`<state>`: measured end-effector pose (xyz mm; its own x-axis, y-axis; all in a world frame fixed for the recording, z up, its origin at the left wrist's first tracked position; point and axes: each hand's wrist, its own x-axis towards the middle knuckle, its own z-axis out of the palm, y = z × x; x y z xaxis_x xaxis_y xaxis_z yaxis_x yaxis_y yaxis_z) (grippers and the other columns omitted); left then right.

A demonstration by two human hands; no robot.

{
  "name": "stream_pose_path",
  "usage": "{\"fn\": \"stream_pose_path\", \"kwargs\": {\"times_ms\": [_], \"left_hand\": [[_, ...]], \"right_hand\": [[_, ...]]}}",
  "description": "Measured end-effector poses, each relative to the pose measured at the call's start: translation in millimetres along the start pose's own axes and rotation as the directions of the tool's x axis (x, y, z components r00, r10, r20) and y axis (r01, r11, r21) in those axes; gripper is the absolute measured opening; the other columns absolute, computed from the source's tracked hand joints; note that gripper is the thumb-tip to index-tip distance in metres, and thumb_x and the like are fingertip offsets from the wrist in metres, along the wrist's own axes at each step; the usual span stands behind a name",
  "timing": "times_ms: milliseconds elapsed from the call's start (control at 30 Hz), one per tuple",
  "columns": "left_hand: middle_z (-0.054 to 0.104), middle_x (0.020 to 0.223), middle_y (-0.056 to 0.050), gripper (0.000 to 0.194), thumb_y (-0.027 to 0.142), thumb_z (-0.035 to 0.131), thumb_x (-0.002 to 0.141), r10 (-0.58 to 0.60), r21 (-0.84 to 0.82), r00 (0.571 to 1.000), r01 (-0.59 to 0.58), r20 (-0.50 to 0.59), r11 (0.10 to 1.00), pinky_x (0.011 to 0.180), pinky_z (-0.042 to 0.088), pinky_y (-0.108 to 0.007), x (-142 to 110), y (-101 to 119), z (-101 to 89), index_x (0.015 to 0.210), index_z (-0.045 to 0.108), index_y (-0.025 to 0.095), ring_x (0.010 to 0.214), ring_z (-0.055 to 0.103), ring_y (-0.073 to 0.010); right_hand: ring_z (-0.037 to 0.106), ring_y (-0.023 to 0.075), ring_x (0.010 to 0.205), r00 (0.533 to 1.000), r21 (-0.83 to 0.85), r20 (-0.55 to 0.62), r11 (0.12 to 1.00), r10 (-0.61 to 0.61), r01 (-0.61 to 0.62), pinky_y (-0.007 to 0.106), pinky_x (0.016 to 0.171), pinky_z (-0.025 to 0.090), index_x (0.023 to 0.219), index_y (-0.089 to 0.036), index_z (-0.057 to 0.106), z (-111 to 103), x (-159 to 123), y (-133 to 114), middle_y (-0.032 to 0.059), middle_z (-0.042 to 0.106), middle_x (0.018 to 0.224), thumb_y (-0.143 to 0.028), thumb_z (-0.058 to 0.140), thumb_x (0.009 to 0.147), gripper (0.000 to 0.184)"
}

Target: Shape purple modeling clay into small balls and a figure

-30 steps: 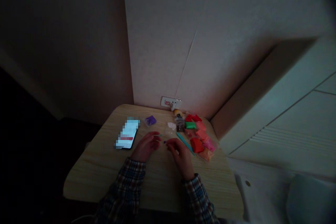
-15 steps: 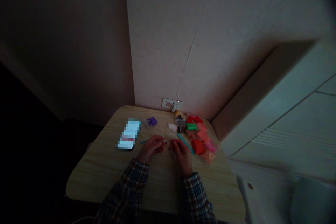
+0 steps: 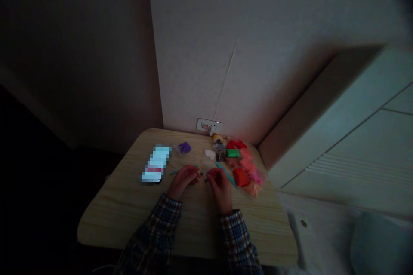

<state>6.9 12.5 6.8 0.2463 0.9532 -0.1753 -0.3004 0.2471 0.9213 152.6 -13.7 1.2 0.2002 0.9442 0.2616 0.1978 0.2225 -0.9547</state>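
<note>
Over the middle of the wooden table (image 3: 129, 219), my two hands face each other, a small gap apart. My left hand (image 3: 183, 181) is curled with its fingertips drawn together; whether it holds anything is too dark to tell. My right hand (image 3: 221, 187) pinches thumb against fingers, and what sits in the pinch is too small to name. Tiny dark bluish bits (image 3: 201, 174) show between the fingertips. A thin teal tool (image 3: 174, 172) lies partly behind my left hand. Just beyond my right hand is a longer teal tool (image 3: 228, 176).
A lit phone (image 3: 156, 163) lies at the left. Toward the back are a purple packet (image 3: 184, 148) and a white packet (image 3: 209, 155). Several packets in red (image 3: 240, 177), green (image 3: 233, 153) and pink crowd the right side. A wall socket (image 3: 209, 126) is behind the table.
The view has shifted slightly, so everything sits a little further left. My hands keep nearly the same pose. The dark bits between my fingertips show more plainly.
</note>
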Motion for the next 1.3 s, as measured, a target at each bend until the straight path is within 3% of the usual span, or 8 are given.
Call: {"fn": "stream_pose_path", "kwargs": {"times_ms": [200,333,467,633,800,933,1133,1300], "left_hand": [[0.064,0.075,-0.002,0.032,0.031,0.069,0.062,0.073,-0.016,0.997,-0.072,0.035,0.997,0.06,0.043,-0.024,-3.2,2.5,0.6,0.088,0.058,0.016,0.063,0.056,-0.0114],[0.063,0.074,-0.002,0.031,0.03,0.069,0.063,0.086,-0.019,0.995,-0.085,0.056,0.996,0.058,0.044,-0.024,-6.1,5.7,3.1,0.088,0.059,0.015,0.063,0.056,-0.0117],[0.063,0.072,-0.001,0.03,0.031,0.069,0.064,0.096,-0.02,0.994,-0.095,0.059,0.995,0.057,0.043,-0.024,-7.5,6.9,4.4,0.088,0.059,0.015,0.061,0.055,-0.0115],[0.063,0.07,-0.001,0.029,0.031,0.069,0.063,0.122,-0.031,0.992,-0.122,0.023,0.992,0.056,0.043,-0.023,-7.6,6.7,4.0,0.086,0.06,0.016,0.059,0.054,-0.0102],[0.062,0.066,0.0,0.029,0.031,0.07,0.062,0.156,-0.023,0.986,-0.157,-0.052,0.987,0.055,0.043,-0.022,-7.2,7.5,3.0,0.084,0.06,0.015,0.057,0.054,-0.0097],[0.06,0.064,0.002,0.026,0.031,0.069,0.063,0.17,-0.025,0.98,-0.173,-0.105,0.985,0.055,0.043,-0.021,-7.2,8.6,0.9,0.082,0.06,0.015,0.057,0.054,-0.009],[0.06,0.062,0.002,0.024,0.03,0.068,0.063,0.179,-0.025,0.971,-0.185,-0.156,0.983,0.054,0.042,-0.022,-7.6,9.5,-0.3,0.08,0.06,0.015,0.056,0.053,-0.0093],[0.06,0.062,0.001,0.025,0.03,0.069,0.062,0.17,-0.026,0.972,-0.176,-0.163,0.984,0.054,0.042,-0.023,-7.7,9.8,-0.1,0.079,0.061,0.015,0.055,0.053,-0.0103]], "right_hand": [[0.053,0.014,0.054,0.999,-0.037,0.037,0.999,0.015,-0.014,0.024,0.052,0.043,0.079,-0.018,0.057,5.2,-4.2,-5.5,-0.0002,0.057,0.06,-0.036,0.043,0.085,0.023],[0.057,0.0153,0.062,0.999,-0.036,-0.047,0.999,-0.018,0.017,0.025,0.057,0.045,0.081,-0.019,0.055,6.0,-5.4,-6.5,0.0016,0.06,0.071,-0.035,0.054,0.078,0.016],[0.053,0.0141,0.055,1.0,-0.043,0.006,0.999,-0.009,0.009,0.025,0.053,0.043,0.084,-0.019,0.056,5.0,-6.3,-4.3,0.0008,0.058,0.064,-0.035,0.042,0.086,0.022],[0.057,0.0159,0.065,0.997,-0.084,-0.067,0.996,-0.034,0.029,0.026,0.059,0.044,0.087,-0.017,0.055,3.1,-6.7,-2.9,0.003,0.06,0.074,-0.034,0.049,0.082,0.018],[0.052,0.0138,0.053,0.998,-0.112,-0.069,0.994,-0.012,0.004,0.025,0.051,0.041,0.083,-0.017,0.056,1.1,-7.2,-3.1,-0.0001,0.056,0.061,-0.037,0.039,0.087,0.026],[0.055,0.0151,0.062,0.99,-0.126,-0.138,0.992,-0.024,0.006,0.026,0.057,0.043,0.083,-0.018,0.055,0.3,-7.0,-0.8,0.0017,0.059,0.071,-0.037,0.05,0.082,0.02],[0.052,0.0134,0.053,0.994,-0.106,-0.109,0.994,-0.013,0.001,0.024,0.052,0.041,0.082,-0.017,0.058,-0.2,-6.8,2.4,0.0001,0.056,0.06,-0.038,0.037,0.088,0.031],[0.056,0.0156,0.064,0.989,-0.141,-0.143,0.99,-0.046,0.026,0.026,0.058,0.044,0.086,-0.018,0.058,-1.0,-6.0,2.7,0.0036,0.062,0.076,-0.038,0.047,0.083,0.022]]}}
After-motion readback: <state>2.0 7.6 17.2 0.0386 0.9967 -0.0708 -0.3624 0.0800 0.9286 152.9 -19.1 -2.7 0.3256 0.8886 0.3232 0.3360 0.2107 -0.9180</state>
